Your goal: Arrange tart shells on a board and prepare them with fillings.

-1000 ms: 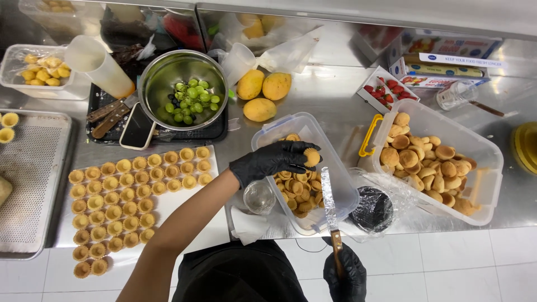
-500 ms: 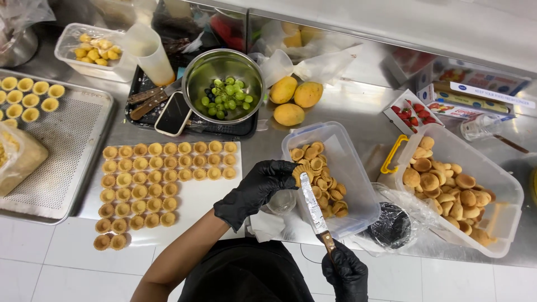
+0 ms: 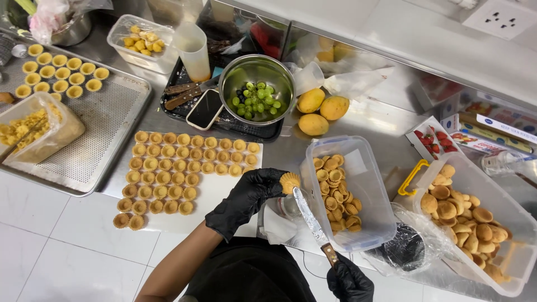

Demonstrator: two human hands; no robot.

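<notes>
While a small tart shell (image 3: 290, 182) is pinched in the fingertips of the left hand (image 3: 246, 198), a palette knife (image 3: 311, 219) is gripped by its wooden handle in the right hand (image 3: 349, 281), its blade reaching up to just below the shell. Both hands are covered by black gloves. The shell is held above the desk (image 3: 369, 126), between the white board (image 3: 212, 198) and the clear tub (image 3: 358, 190).

On the board, tart shells (image 3: 179, 168) are laid in rows; six rows can be made out, the front one with only two shells. More shells are heaped in the clear tub, just right of the left hand, and a larger tub with yellow handle (image 3: 475, 218) stands further right, also filled with shells. A dark bag (image 3: 405, 249) lies between the two tubs.

Behind the board, a steel bowl of green grapes (image 3: 257, 92) sits on a black tray (image 3: 184, 84), beside a phone (image 3: 205, 109) and a plastic jug (image 3: 193, 47). Three mangoes (image 3: 316, 109) lie right of the bowl, and a punnet of strawberries (image 3: 429, 140) further right. At the left, a perforated tray (image 3: 106, 123) carries eleven filled shells (image 3: 61, 75) and a tub of yellow pieces (image 3: 33, 128).
</notes>
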